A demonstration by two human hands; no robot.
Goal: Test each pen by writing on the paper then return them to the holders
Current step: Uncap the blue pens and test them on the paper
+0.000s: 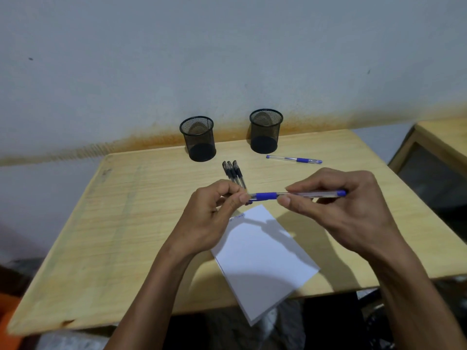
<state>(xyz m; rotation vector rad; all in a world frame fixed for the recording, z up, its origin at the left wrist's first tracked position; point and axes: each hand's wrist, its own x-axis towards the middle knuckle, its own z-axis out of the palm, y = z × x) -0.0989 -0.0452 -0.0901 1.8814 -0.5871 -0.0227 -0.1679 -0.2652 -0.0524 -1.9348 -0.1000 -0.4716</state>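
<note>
A blue pen [267, 195] is held level above the table, between both hands. My right hand [336, 208] grips its clear barrel. My left hand [214, 210] pinches the tip end, where the cap would be; the cap itself is hidden by the fingers. Below lies a white sheet of paper [262, 258] with a short blue scribble near its top edge. Three black pens [233, 173] lie side by side behind my left hand. Another blue pen [294, 159] lies near the right mesh holder [265, 131]. The left mesh holder [198, 138] stands beside it. Both look empty.
The wooden table [126, 223] stands against a grey wall. The paper's near corner hangs over the front edge. A second wooden piece of furniture [439, 137] stands at the far right.
</note>
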